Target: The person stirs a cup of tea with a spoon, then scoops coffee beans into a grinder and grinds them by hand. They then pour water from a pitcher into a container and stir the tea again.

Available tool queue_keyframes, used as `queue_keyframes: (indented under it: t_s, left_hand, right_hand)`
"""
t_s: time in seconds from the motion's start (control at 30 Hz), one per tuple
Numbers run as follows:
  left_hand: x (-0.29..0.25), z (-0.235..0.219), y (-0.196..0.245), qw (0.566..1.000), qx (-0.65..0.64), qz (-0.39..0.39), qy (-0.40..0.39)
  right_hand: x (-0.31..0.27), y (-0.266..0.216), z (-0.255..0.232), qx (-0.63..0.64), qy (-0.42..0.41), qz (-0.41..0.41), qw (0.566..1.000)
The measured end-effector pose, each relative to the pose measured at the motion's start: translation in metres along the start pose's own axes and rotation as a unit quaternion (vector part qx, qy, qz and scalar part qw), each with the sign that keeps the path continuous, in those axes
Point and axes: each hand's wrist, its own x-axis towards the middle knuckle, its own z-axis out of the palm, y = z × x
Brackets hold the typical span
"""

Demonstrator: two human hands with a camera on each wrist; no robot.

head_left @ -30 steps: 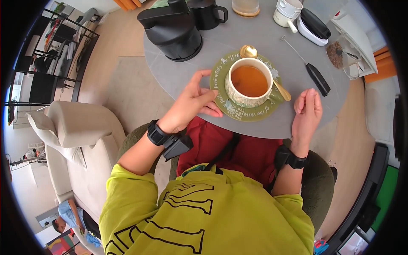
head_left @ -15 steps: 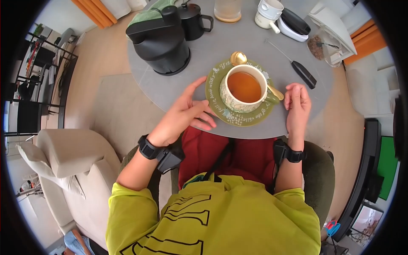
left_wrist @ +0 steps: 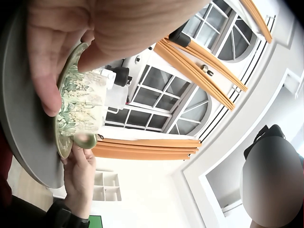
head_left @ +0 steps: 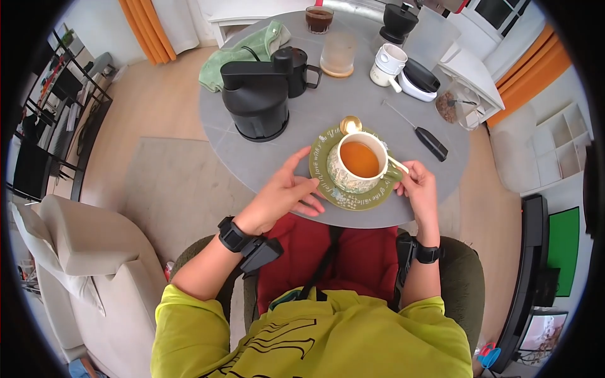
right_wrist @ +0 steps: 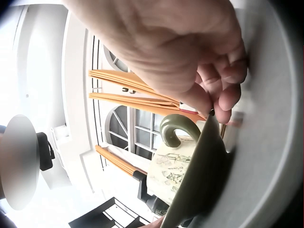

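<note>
A cream cup [head_left: 353,183] of amber drink, with a leaf pattern and a green handle [right_wrist: 178,124], stands on a green saucer [head_left: 321,148] with white lettering. Behind the cup, a gold spoon [head_left: 351,125] lies on the saucer, its handle reaching toward the right. My left hand [head_left: 287,195] holds the saucer's left rim, thumb above and fingers lower down. At the opposite rim, thumb and fingertips of my right hand [head_left: 419,187] pinch the saucer beside the cup's handle. In the right wrist view the saucer [right_wrist: 202,166] shows edge-on, close over the grey tabletop.
A black kettle [head_left: 255,107] stands left on the round grey table [head_left: 236,160], with a black pot [head_left: 296,72] and green cloth [head_left: 227,63] behind it. Rightward lie a black-handled frother [head_left: 430,144], a white mug [head_left: 386,66] and a black-and-white device [head_left: 419,82].
My right hand has moved in from beside the saucer and now pinches its right rim. The left hand keeps its place at the left rim. The head view has shifted, showing more of the table's far side.
</note>
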Motion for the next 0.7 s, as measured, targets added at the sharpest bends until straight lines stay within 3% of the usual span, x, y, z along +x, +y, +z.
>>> queue_keyframes:
  t_s: [0.17, 0.27, 0.37, 0.5, 0.7]
  left_hand:
    - [-0.001, 0.001, -0.001, 1.0, 0.008, 0.005, -0.008]
    - [0.003, 0.0, -0.005, 1.0, 0.01, 0.0, 0.0]
    - [0.003, -0.002, -0.006, 1.0, 0.003, -0.001, -0.004]
    - [0.004, -0.003, -0.008, 1.0, 0.002, 0.012, -0.015]
    - [0.003, -0.002, -0.005, 1.0, -0.002, 0.012, -0.013]
  right_hand:
    - [-0.001, -0.014, 0.0, 0.078, 0.067, -0.001, 0.995]
    - [-0.004, -0.029, -0.003, 0.129, 0.132, -0.07, 0.98]
    - [-0.017, -0.056, -0.004, 0.075, 0.198, -0.141, 0.967]
    - [-0.034, -0.071, -0.003, 0.015, 0.201, -0.185, 0.962]
    - [-0.04, -0.077, 0.014, -0.081, 0.129, -0.198, 0.968]
